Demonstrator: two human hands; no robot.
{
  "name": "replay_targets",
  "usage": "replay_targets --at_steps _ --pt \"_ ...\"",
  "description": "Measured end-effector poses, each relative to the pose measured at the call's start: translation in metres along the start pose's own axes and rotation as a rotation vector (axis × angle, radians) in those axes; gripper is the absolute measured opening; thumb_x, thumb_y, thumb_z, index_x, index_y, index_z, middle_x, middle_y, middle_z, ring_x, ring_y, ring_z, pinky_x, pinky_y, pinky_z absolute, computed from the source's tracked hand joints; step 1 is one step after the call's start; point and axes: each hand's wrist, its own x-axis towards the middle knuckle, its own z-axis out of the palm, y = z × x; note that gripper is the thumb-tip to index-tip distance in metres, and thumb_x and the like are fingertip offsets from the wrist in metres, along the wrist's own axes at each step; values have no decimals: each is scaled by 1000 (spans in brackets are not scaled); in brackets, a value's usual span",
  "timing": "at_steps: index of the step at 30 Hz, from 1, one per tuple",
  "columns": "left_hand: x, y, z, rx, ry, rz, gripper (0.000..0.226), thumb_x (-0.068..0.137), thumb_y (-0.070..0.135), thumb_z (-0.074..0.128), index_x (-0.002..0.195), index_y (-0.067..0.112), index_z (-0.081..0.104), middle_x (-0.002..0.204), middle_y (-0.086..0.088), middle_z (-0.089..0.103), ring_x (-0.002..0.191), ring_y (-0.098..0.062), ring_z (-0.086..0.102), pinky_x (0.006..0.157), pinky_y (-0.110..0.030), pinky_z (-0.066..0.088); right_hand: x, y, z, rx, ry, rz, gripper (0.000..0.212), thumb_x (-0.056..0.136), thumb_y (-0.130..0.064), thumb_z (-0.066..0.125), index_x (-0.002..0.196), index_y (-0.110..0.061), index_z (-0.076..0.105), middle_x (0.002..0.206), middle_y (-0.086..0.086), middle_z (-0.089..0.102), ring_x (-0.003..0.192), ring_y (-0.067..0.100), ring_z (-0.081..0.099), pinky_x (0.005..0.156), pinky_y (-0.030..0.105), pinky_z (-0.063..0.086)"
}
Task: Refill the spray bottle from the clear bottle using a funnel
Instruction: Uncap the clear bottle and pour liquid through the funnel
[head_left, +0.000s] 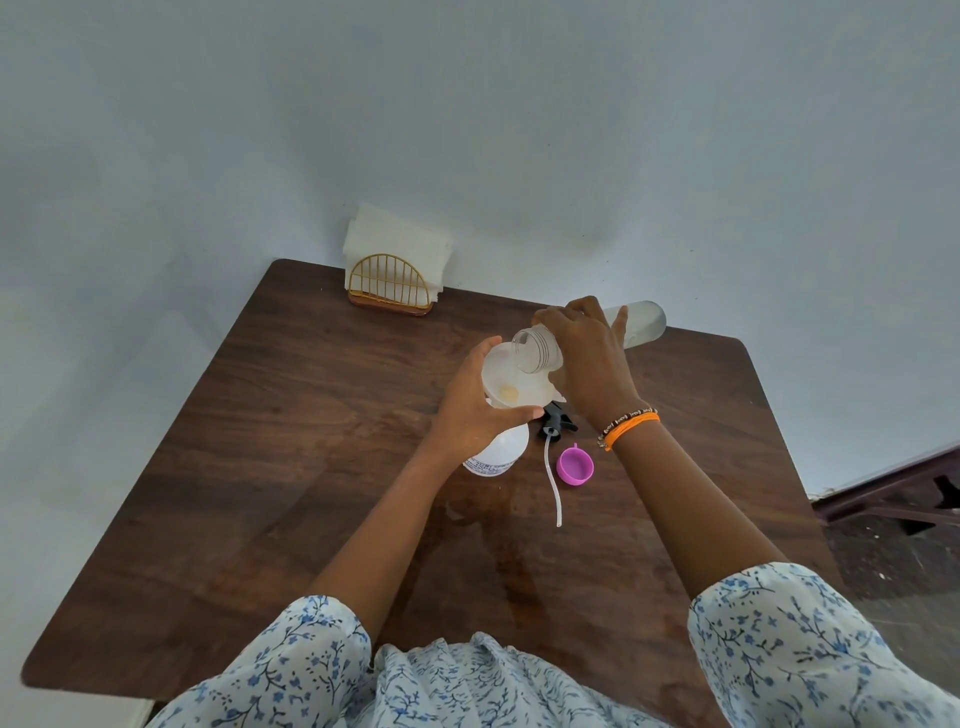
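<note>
A: Left hand (470, 410) curled round the funnel (511, 371) on the spray bottle (498, 447), grip snug?

B: Yep. Just past it, right hand (584, 358) wrapped round the tipped clear bottle (641, 322). Best poured slow, mouth kept over the funnel.

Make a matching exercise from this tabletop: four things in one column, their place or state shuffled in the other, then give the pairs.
Things:
1. clear bottle
2. funnel
3. pink cap
4. napkin holder

States:
A. lies on the table, open side up
B. tipped over, gripped by the right hand
C. stands at the table's far edge
D. sits on the spray bottle, steadied by the left hand

Pairs: 1-B, 2-D, 3-A, 4-C
</note>
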Motion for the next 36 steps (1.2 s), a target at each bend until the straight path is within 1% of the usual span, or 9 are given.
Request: replay_targets --at_steps 2,4,8,15,18,22,27,32,36 --pt "0 -1 0 2 1 0 89 67 24 83 138 24 29 138 2 41 117 -9 40 90 -20 43 0 0 0 -3 5 -3 56 73 0 69 125 -12 52 122 8 59 126 26 36 108 65 8" --pt "1 -1 1 4 -3 1 90 66 25 83 139 24 29 138 1 41 118 -10 41 92 -23 44 0 0 1 5 17 -11 56 71 2 68 123 -11 54 120 9 61 125 27 37 107 66 8" --pt "1 -1 1 0 -9 0 89 67 24 82 138 24 29 138 1 41 119 -12 41 98 -29 45 0 0 1 3 5 -8 54 72 1 69 123 -11 54 121 9 60 126 26 37 108 65 7" --pt "1 0 1 16 -8 -4 90 67 25 82 139 24 28 139 1 40 118 -10 40 95 -25 44 -1 -1 -1 0 9 -15 53 72 2 68 123 -11 54 120 9 60 126 27 37 108 66 7" --pt "0 1 1 8 -3 -10 90 67 25 82 139 24 28 140 1 39 120 -12 40 97 -29 45 -1 -1 -2 -4 1 -15 52 74 1 67 123 -11 54 121 9 60 126 27 36 108 66 6" --pt "0 0 1 -8 -5 -12 90 66 24 83 139 24 29 138 0 41 120 -15 42 93 -27 46 -2 -2 -3 -17 -10 -14 53 74 1 67 124 -12 53 122 8 59 127 26 35 109 65 6" --pt "0 1 1 -5 -6 -9 90 66 24 83 138 23 30 138 -1 42 122 -17 43 98 -34 47 -1 -2 -2 -29 -13 -16 52 74 0 67 123 -12 53 122 8 59 127 26 35 108 66 7" --pt "-1 2 1 1 -3 -15 90 66 25 83 139 23 30 138 -1 42 122 -17 43 99 -34 47 0 -3 -2 -33 -25 -16 52 75 0 66 123 -13 53 123 6 59 127 25 34 109 65 6" --pt "-2 4 0 5 -5 -11 89 67 24 82 139 23 29 138 0 42 122 -16 42 98 -31 46 0 -3 -3 -37 -23 -15 53 74 1 66 124 -12 53 123 7 59 127 26 34 108 66 7"
